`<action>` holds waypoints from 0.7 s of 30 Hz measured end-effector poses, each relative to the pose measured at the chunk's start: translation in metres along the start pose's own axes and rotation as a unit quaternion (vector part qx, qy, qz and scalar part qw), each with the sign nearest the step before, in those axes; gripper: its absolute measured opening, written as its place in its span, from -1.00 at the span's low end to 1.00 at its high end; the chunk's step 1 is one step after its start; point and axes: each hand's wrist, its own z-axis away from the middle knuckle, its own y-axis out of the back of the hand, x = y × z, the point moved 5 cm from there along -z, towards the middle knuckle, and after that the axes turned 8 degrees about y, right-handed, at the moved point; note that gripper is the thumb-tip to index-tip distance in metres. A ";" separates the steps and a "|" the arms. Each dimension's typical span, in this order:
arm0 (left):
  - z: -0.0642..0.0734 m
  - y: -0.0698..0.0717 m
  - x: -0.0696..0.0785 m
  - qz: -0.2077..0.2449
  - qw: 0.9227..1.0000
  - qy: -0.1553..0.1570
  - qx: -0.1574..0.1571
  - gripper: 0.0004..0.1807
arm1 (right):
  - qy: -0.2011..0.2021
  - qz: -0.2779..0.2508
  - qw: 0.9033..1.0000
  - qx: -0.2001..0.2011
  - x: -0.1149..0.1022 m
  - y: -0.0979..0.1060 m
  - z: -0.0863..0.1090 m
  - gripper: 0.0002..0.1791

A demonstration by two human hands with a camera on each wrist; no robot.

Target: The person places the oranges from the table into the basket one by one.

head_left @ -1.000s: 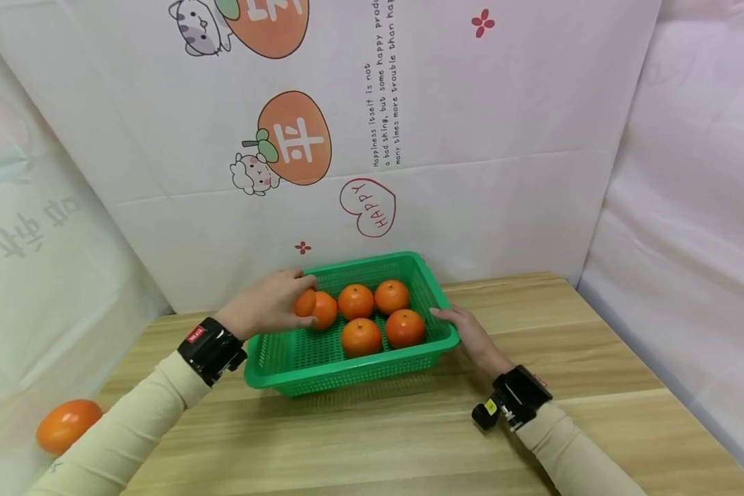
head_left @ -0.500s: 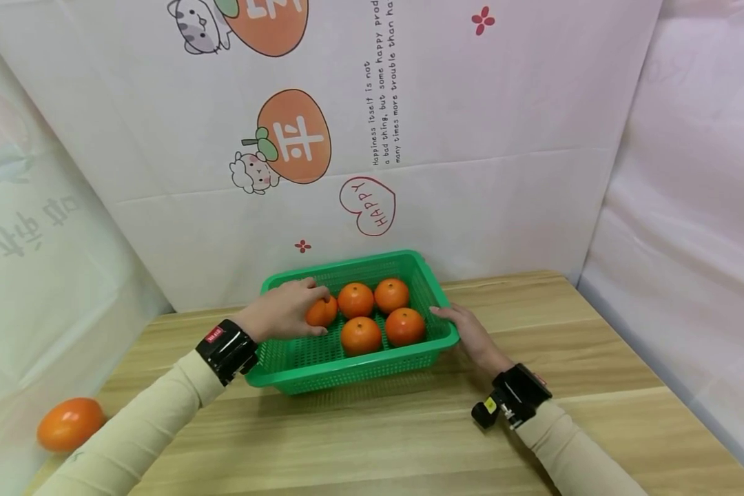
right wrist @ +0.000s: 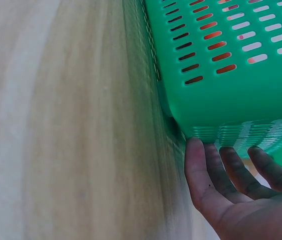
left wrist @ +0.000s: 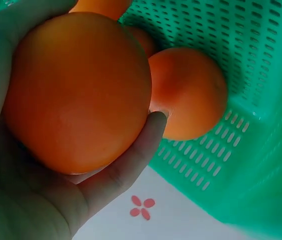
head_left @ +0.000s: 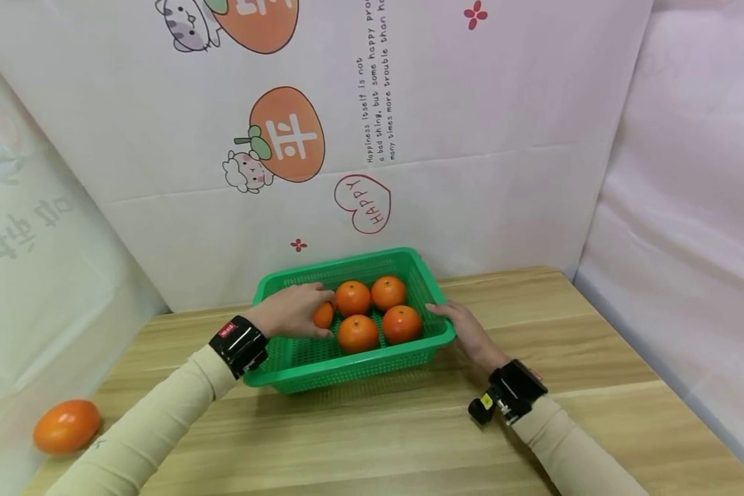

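Observation:
My left hand [head_left: 297, 311] reaches into a green plastic basket [head_left: 347, 364] and grips an orange [left wrist: 78, 95]. Thumb and fingers curl round the fruit, which shows only partly in the head view. Beside it in the basket sit several more oranges [head_left: 357, 334]; one orange [left wrist: 196, 95] lies just past my fingertip in the left wrist view. At the basket's right end my right hand [head_left: 468, 334] holds the rim, a digit tip over the edge. The right wrist view has the fingers [right wrist: 241, 180] against the outside of the perforated wall.
Another orange [head_left: 67, 427] lies at the table's left edge, near my left forearm. The wooden table [head_left: 372, 441] is bounded by printed white cloth [head_left: 471, 207] behind and on both sides. The basket stands close to the back cloth.
My left hand has moved right and slightly down, further into the basket. My right hand stays on the basket's right end. The view has shifted slightly.

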 end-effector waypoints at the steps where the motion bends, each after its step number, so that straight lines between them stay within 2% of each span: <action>1: -0.001 -0.002 0.000 0.004 1.000 0.002 -0.004 -0.27 | 0.001 0.000 1.000 0.001 0.000 0.000 0.000 -0.31; 10: -0.006 -0.016 -0.003 0.036 0.999 0.009 -0.031 -0.42 | -0.006 0.002 1.000 0.005 0.001 -0.002 0.001 -0.32; 14: -0.006 -0.020 -0.003 0.042 0.998 0.009 -0.042 -0.39 | -0.003 -0.001 1.000 0.008 0.000 -0.002 0.000 -0.32; 21: -0.009 -0.031 -0.002 0.049 0.995 0.015 -0.080 -0.34 | 0.004 -0.009 1.000 0.006 -0.002 -0.001 -0.001 -0.33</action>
